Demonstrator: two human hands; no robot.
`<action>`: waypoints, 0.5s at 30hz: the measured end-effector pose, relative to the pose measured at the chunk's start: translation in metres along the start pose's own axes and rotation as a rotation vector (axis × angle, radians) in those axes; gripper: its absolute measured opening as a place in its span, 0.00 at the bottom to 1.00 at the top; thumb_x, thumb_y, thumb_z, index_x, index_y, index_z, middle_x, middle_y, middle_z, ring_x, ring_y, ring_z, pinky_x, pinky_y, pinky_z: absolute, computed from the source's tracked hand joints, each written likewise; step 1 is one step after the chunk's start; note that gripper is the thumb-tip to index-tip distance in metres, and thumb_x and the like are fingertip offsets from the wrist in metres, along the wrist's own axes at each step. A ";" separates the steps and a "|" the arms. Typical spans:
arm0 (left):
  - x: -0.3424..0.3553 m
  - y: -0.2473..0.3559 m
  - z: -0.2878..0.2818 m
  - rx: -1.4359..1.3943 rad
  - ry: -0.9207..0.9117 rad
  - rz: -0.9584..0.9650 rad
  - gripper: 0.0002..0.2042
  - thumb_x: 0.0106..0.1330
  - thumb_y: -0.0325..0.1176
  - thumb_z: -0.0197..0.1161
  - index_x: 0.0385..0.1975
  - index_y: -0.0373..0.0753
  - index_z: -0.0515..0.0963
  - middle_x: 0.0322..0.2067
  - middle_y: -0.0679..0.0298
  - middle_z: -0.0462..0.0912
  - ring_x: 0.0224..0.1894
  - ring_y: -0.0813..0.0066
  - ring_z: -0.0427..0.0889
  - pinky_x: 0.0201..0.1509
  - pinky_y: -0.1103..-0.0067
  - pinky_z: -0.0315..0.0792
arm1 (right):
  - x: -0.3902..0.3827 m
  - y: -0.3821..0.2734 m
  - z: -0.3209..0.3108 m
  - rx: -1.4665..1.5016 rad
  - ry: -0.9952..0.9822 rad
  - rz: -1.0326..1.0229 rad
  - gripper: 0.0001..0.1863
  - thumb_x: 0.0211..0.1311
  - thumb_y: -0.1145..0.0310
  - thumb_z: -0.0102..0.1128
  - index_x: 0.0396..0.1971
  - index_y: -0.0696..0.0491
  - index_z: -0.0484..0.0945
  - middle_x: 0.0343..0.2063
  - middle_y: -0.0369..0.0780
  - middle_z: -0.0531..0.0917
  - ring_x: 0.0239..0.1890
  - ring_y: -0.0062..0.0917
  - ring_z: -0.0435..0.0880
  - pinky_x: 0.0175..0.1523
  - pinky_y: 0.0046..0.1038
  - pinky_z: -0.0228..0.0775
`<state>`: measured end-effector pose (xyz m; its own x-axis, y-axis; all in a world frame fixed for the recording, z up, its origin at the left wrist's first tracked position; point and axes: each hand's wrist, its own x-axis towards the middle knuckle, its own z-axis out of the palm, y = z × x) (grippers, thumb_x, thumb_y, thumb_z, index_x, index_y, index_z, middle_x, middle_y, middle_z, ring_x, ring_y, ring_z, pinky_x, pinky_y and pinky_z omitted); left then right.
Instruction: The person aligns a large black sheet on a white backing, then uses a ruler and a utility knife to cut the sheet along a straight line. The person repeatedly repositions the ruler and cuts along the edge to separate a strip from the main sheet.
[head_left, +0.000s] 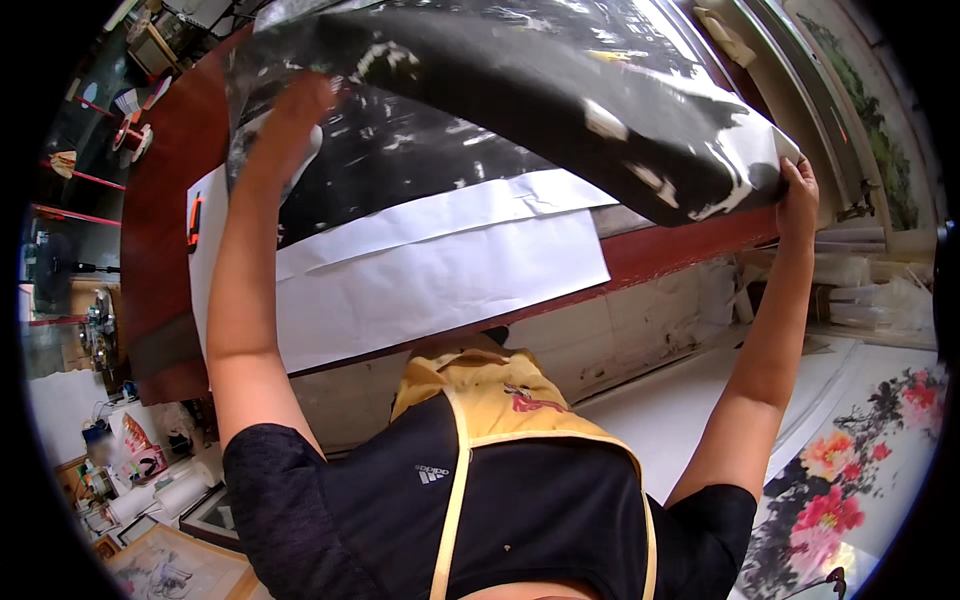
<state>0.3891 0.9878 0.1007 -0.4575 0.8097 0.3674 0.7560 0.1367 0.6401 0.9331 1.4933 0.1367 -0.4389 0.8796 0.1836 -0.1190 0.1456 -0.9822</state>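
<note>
— Pinching the corner, is it? What has the right hand got?

— Yes. My right hand (797,195) has its grip clenched on the white lower corner of the big black ink sheet (520,95), fingers curled over the edge, arm stretched up from the lower right.

— And the left hand?

— My left hand (300,105) lies raised against the same sheet at its far left side, over the dark inked part. I cannot tell whether that grip is closed on the paper or only pressed flat to it; the hand is blurred.

— Where does the sheet sit?

— Lifted and bowed between the two hands, its right half curling up and over, clear of the surface. Its left part hangs down close to the bench (160,200), a long reddish-brown one.

— What lies beneath it?

— White paper sheets (430,270), spread flat on the bench just under the lifted ink sheet, one overlapping the other. An orange tool (194,222) rests at their left edge.

— Anything further out?

— A yellow apron (495,400) over a black shirt below the arms, and a flower painting (850,470) with red and pink blossoms lying at the lower right. Rolled papers (150,495) are at the lower left.
</note>
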 end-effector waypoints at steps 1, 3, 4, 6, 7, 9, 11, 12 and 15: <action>-0.022 0.013 0.020 0.156 -0.183 -0.009 0.24 0.69 0.36 0.65 0.63 0.37 0.73 0.60 0.62 0.77 0.62 0.65 0.76 0.67 0.65 0.66 | 0.016 -0.001 0.000 -0.030 -0.012 0.018 0.13 0.69 0.71 0.60 0.50 0.58 0.77 0.42 0.36 0.83 0.43 0.20 0.81 0.54 0.22 0.71; -0.054 0.047 0.058 -0.408 -0.366 -0.282 0.23 0.69 0.37 0.66 0.63 0.40 0.74 0.64 0.62 0.73 0.64 0.69 0.72 0.67 0.68 0.67 | 0.049 0.002 -0.011 -0.147 -0.033 0.021 0.14 0.69 0.71 0.60 0.51 0.58 0.77 0.43 0.37 0.83 0.44 0.20 0.81 0.54 0.22 0.71; -0.073 0.041 0.081 -0.300 -0.404 -0.333 0.24 0.69 0.38 0.67 0.63 0.43 0.74 0.64 0.61 0.72 0.63 0.70 0.72 0.65 0.71 0.68 | 0.067 0.006 -0.015 -0.198 -0.052 0.013 0.14 0.69 0.71 0.60 0.51 0.58 0.77 0.43 0.37 0.83 0.44 0.19 0.81 0.54 0.22 0.71; -0.130 0.005 0.117 -0.450 -0.253 -0.684 0.26 0.67 0.39 0.69 0.63 0.37 0.73 0.64 0.61 0.73 0.63 0.70 0.72 0.65 0.72 0.68 | 0.092 0.022 -0.012 -0.231 -0.086 -0.038 0.15 0.69 0.72 0.60 0.53 0.58 0.76 0.46 0.38 0.83 0.46 0.20 0.81 0.55 0.22 0.71; -0.154 -0.001 0.137 -0.382 -0.055 -0.771 0.26 0.67 0.38 0.69 0.63 0.35 0.73 0.63 0.60 0.73 0.62 0.70 0.73 0.64 0.72 0.68 | 0.102 0.030 -0.010 -0.205 -0.122 -0.038 0.15 0.69 0.72 0.60 0.54 0.58 0.76 0.46 0.38 0.83 0.46 0.20 0.81 0.56 0.22 0.71; -0.186 -0.008 0.174 -0.243 0.342 -0.918 0.27 0.66 0.37 0.69 0.62 0.32 0.73 0.61 0.57 0.75 0.59 0.69 0.76 0.63 0.72 0.69 | 0.127 0.041 -0.014 -0.154 -0.192 -0.009 0.16 0.70 0.71 0.59 0.55 0.57 0.76 0.47 0.38 0.83 0.49 0.21 0.80 0.58 0.22 0.68; -0.208 -0.035 0.175 -0.383 0.567 -1.148 0.28 0.66 0.33 0.69 0.64 0.31 0.70 0.58 0.54 0.76 0.58 0.69 0.76 0.62 0.73 0.70 | 0.162 0.065 -0.027 -0.219 -0.194 -0.056 0.21 0.69 0.69 0.62 0.60 0.56 0.75 0.48 0.38 0.83 0.51 0.22 0.79 0.60 0.23 0.66; -0.218 -0.048 0.171 -0.447 0.701 -1.239 0.28 0.65 0.32 0.68 0.64 0.31 0.68 0.57 0.52 0.77 0.58 0.69 0.76 0.61 0.73 0.70 | 0.171 0.089 -0.030 -0.244 -0.181 -0.101 0.23 0.68 0.68 0.63 0.61 0.56 0.74 0.49 0.38 0.83 0.51 0.22 0.78 0.61 0.23 0.66; -0.227 -0.036 0.185 -0.693 1.092 -1.254 0.36 0.61 0.23 0.66 0.68 0.35 0.54 0.59 0.51 0.66 0.56 0.61 0.72 0.50 0.62 0.74 | 0.181 0.146 -0.053 -0.436 -0.111 -0.098 0.25 0.68 0.66 0.63 0.62 0.56 0.74 0.52 0.40 0.82 0.54 0.26 0.78 0.61 0.26 0.66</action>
<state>0.5520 0.9043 -0.1304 -0.8295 -0.3190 -0.4584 -0.4285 -0.1628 0.8887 0.8839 1.6978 0.0249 -0.5398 0.8017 0.2568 0.2103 0.4238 -0.8810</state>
